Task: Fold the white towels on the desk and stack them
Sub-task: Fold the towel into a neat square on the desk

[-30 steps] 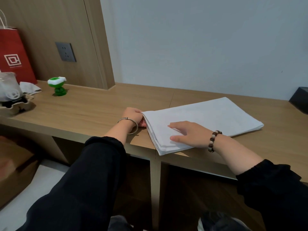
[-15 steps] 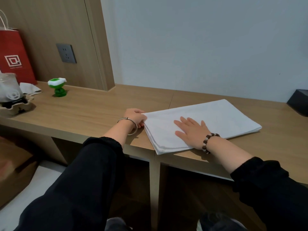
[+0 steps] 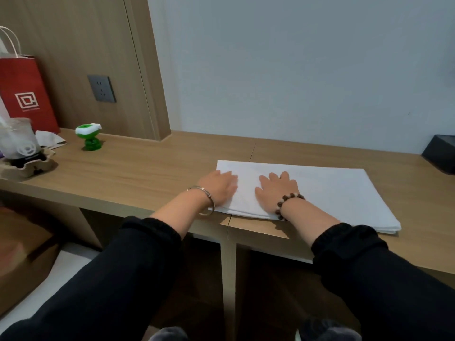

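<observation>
Counter [image 3: 147, 173] carries the folded white towels [image 3: 344, 193] near its front edge. Left hand [image 3: 219, 188] has slid from their left edge onto the top beside the right hand [image 3: 277, 190]. Both lie flat, fingers straight, gripping nothing, so this is probably final smoothing.

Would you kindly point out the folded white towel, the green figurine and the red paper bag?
folded white towel [image 3: 332, 193], head view, its bare top surface.
green figurine [image 3: 90, 139], head view, middle of its body.
red paper bag [image 3: 27, 97], head view, front face at the white logo.
</observation>
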A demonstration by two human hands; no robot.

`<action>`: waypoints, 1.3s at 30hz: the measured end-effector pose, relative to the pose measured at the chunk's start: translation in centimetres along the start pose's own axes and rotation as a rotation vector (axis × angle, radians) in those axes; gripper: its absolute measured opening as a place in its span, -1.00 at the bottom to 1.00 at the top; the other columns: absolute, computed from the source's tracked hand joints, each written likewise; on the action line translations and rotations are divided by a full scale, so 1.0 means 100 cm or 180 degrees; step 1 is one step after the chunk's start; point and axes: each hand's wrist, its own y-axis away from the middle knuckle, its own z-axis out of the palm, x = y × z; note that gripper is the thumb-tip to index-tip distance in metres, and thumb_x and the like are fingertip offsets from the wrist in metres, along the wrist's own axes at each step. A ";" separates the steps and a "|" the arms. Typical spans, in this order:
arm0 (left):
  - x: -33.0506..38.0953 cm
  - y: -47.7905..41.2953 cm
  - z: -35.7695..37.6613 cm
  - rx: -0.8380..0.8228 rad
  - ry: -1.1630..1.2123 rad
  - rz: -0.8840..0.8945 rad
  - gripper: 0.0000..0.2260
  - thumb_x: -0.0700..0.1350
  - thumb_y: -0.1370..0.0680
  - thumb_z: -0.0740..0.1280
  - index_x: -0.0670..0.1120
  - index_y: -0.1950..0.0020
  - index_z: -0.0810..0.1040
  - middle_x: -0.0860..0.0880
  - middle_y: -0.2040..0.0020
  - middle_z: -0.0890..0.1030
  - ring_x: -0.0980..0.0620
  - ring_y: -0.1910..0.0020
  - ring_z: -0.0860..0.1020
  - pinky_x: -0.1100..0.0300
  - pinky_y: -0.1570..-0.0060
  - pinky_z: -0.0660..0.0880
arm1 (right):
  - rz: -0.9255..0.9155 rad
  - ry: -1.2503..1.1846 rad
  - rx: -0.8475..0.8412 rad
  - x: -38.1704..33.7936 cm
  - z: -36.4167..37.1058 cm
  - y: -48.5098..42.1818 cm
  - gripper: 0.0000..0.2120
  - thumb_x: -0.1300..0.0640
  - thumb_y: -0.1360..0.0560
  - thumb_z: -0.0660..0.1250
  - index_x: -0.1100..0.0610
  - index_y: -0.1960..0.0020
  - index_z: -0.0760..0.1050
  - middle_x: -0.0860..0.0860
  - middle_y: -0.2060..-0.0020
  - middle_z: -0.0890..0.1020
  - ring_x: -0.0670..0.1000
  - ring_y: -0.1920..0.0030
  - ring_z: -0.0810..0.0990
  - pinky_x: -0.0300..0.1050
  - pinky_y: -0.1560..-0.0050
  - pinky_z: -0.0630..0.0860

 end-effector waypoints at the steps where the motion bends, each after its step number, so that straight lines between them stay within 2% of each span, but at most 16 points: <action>1: 0.000 0.006 0.007 -0.0103 -0.0258 0.0082 -0.59 0.03 -0.66 -0.02 0.01 -0.51 0.18 0.01 -0.54 0.15 -0.04 -0.50 0.09 -0.02 -0.42 0.13 | -0.0106 0.0010 -0.0105 0.011 0.003 -0.001 -0.48 -0.14 -0.59 -0.17 -0.01 -0.50 0.08 0.07 -0.49 0.16 0.19 -0.43 0.12 0.20 -0.35 0.14; 4: -0.005 0.012 0.018 -0.0160 -0.0445 0.0046 -0.55 0.08 -0.64 -0.08 0.10 -0.54 0.02 0.11 -0.56 -0.02 0.03 -0.53 -0.07 -0.15 -0.45 0.03 | -0.0073 -0.0145 -0.0454 0.049 0.008 -0.005 -0.46 -0.23 -0.58 -0.22 -0.15 -0.53 -0.14 -0.05 -0.55 -0.13 0.13 -0.53 -0.14 0.28 -0.43 -0.18; 7: -0.009 0.008 0.014 -0.0196 -0.0519 0.0095 -0.56 0.07 -0.65 -0.10 0.13 -0.54 0.00 0.13 -0.56 -0.03 0.04 -0.53 -0.08 -0.17 -0.45 0.01 | 0.0222 -0.0230 -0.0485 0.090 0.003 -0.006 -0.45 -0.23 -0.59 -0.21 -0.13 -0.54 -0.14 -0.08 -0.54 -0.15 0.04 -0.53 -0.13 0.27 -0.44 -0.13; 9: -0.013 0.002 0.008 -0.0180 -0.0766 -0.0073 -0.58 0.05 -0.65 -0.10 0.14 -0.54 0.02 0.13 -0.56 -0.01 0.01 -0.54 -0.07 -0.20 -0.44 -0.02 | 0.0194 -0.0242 -0.0449 0.102 -0.001 -0.003 -0.45 -0.20 -0.60 -0.18 -0.07 -0.55 -0.08 -0.04 -0.55 -0.07 0.05 -0.53 -0.06 0.20 -0.46 -0.01; 12: -0.017 -0.004 -0.007 0.0215 -0.1547 -0.0717 -0.61 -0.01 -0.65 -0.03 0.08 -0.50 0.17 0.04 -0.55 0.04 -0.08 -0.53 -0.04 -0.23 -0.40 -0.03 | 0.0055 -0.0107 -0.0445 0.088 -0.008 0.002 -0.45 -0.16 -0.60 -0.13 0.02 -0.53 0.04 0.07 -0.50 0.17 0.13 -0.48 0.09 0.17 -0.40 0.19; 14: -0.012 -0.004 -0.013 0.0532 -0.1497 -0.1021 -0.63 -0.06 -0.64 0.02 0.04 -0.45 0.27 -0.02 -0.53 0.11 -0.09 -0.51 0.04 -0.19 -0.39 0.05 | 0.0197 0.0039 -0.0527 0.070 -0.019 0.005 -0.47 -0.12 -0.59 -0.11 0.08 -0.48 0.16 0.13 -0.41 0.30 0.15 -0.43 0.17 0.16 -0.32 0.30; 17: 0.012 0.002 -0.010 0.0945 -0.1230 -0.0794 -0.69 -0.07 -0.63 0.05 -0.03 -0.32 0.41 -0.07 -0.33 0.41 -0.10 -0.34 0.29 -0.03 -0.22 0.34 | 0.0133 0.0574 -0.0456 0.034 -0.029 0.013 -0.61 0.09 -0.60 -0.03 0.17 -0.27 0.44 0.12 -0.23 0.52 0.16 -0.27 0.42 0.03 -0.17 0.40; 19: 0.031 0.009 -0.002 0.0888 -0.0996 -0.0518 -0.70 -0.09 -0.62 0.04 -0.07 -0.24 0.49 -0.09 -0.21 0.50 -0.12 -0.24 0.36 0.02 -0.08 0.41 | 0.0006 0.0764 -0.0340 0.014 -0.031 0.018 -0.67 0.19 -0.56 0.03 0.17 -0.14 0.53 0.07 -0.09 0.59 0.12 -0.08 0.54 -0.03 -0.05 0.47; 22: 0.046 0.020 0.007 0.0622 -0.0523 -0.0331 -0.67 -0.05 -0.63 0.01 -0.07 -0.18 0.53 -0.09 -0.18 0.52 -0.13 -0.19 0.36 0.03 -0.09 0.40 | 0.0192 -0.0222 -0.0340 0.006 -0.042 0.014 -0.76 0.25 -0.52 0.08 0.23 0.07 0.53 0.09 0.08 0.61 0.07 0.18 0.56 -0.16 0.18 0.47; 24: 0.045 0.025 0.009 0.0474 -0.0362 -0.0309 -0.65 0.02 -0.63 0.01 -0.06 -0.16 0.53 -0.08 -0.17 0.50 -0.13 -0.21 0.35 0.01 -0.13 0.39 | 0.0518 -0.1536 -0.0373 0.018 -0.052 0.009 -0.77 0.26 -0.55 0.10 0.28 0.01 0.53 0.14 0.17 0.61 0.06 0.34 0.57 -0.23 0.33 0.48; 26: 0.041 0.027 0.009 0.0216 -0.0451 -0.0228 -0.61 0.12 -0.62 -0.01 -0.05 -0.17 0.49 -0.06 -0.18 0.49 -0.12 -0.24 0.32 -0.01 -0.15 0.39 | 0.0636 -0.2504 -0.0327 0.036 -0.052 0.013 -0.73 0.26 -0.57 0.15 0.34 -0.17 0.50 0.21 0.01 0.62 0.11 0.22 0.59 -0.14 0.20 0.53; 27: 0.038 0.026 0.009 0.0074 -0.0556 -0.0195 -0.58 0.17 -0.61 -0.02 -0.04 -0.24 0.45 -0.04 -0.23 0.46 -0.12 -0.28 0.30 -0.03 -0.17 0.38 | 0.0548 -0.2585 -0.0290 0.045 -0.051 0.019 -0.72 0.26 -0.57 0.15 0.31 -0.21 0.51 0.20 -0.09 0.61 0.12 0.06 0.59 -0.15 0.07 0.50; 29: 0.032 0.020 0.008 -0.0105 -0.0748 -0.0192 -0.52 0.22 -0.60 -0.02 0.01 -0.42 0.30 -0.01 -0.40 0.34 -0.11 -0.39 0.24 -0.07 -0.27 0.33 | 0.0249 -0.2505 -0.0166 0.063 -0.043 0.031 -0.72 0.27 -0.59 0.15 0.21 -0.18 0.58 0.09 -0.20 0.58 0.03 -0.16 0.54 -0.29 -0.03 0.39; 31: 0.029 0.011 0.006 -0.0135 -0.0924 -0.0237 -0.52 0.21 -0.61 -0.04 0.05 -0.48 0.19 -0.01 -0.48 0.22 -0.10 -0.44 0.19 -0.12 -0.32 0.26 | 0.0103 -0.2669 -0.0186 0.077 -0.035 0.042 -0.73 0.24 -0.59 0.16 0.16 -0.14 0.61 0.02 -0.25 0.55 -0.07 -0.17 0.48 -0.40 -0.01 0.37; 36: 0.034 -0.007 -0.002 0.0023 -0.1477 -0.0694 -0.55 0.22 -0.61 -0.02 0.11 -0.48 0.16 -0.02 -0.54 0.06 -0.11 -0.45 0.16 -0.17 -0.30 0.17 | 0.0012 -0.3065 -0.0169 0.079 -0.014 0.050 -0.73 0.21 -0.60 0.15 0.08 -0.15 0.60 -0.03 -0.39 0.41 -0.03 -0.40 0.32 -0.25 -0.29 0.15; 39: 0.039 -0.009 -0.007 0.0094 -0.0864 -0.0579 -0.51 0.17 -0.61 0.10 0.05 -0.51 0.17 -0.03 -0.53 0.11 -0.08 -0.47 0.16 -0.05 -0.36 0.19 | -0.0119 -0.2954 0.0000 0.077 -0.004 0.054 -0.72 0.17 -0.61 0.17 0.11 -0.26 0.53 -0.03 -0.45 0.31 -0.02 -0.43 0.28 -0.25 -0.32 0.13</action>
